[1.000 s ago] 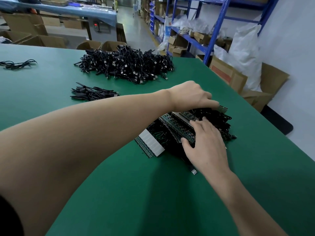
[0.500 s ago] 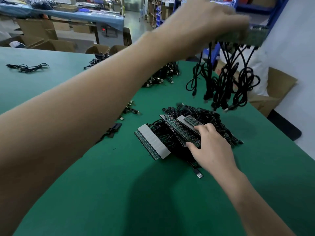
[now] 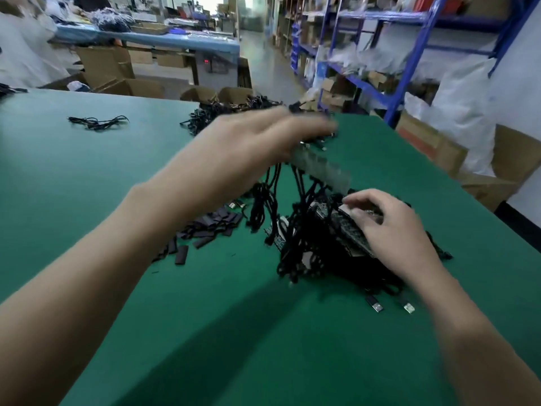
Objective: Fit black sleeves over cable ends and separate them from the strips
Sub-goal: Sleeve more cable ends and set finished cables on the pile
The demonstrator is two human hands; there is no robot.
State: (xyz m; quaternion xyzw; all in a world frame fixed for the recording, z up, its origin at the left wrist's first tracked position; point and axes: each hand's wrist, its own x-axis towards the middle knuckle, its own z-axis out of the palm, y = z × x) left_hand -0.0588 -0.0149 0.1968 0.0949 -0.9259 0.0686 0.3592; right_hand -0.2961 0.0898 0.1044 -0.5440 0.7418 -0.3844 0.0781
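Left hand (image 3: 248, 148): blurred, at 12 o'clock of centre; grips one strip (image 3: 322, 171) clear of the worktop (image 3: 87, 186), cables (image 3: 263, 200) dangling from it.
Right hand (image 3: 392, 230): at 3 o'clock; loosely bent fingers press on the strip pile (image 3: 348, 232).
Sleeves (image 3: 210, 227): loose on the worktop, 9 o'clock of the pile.

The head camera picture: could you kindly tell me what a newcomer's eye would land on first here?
The blurred left hand, mid-frame above the green table, holds up a pale strip with black cables dangling from it. Just right of it, the right hand rests on a dark heap of more strips and cables. Loose black sleeves lie scattered on the table beside the left forearm.
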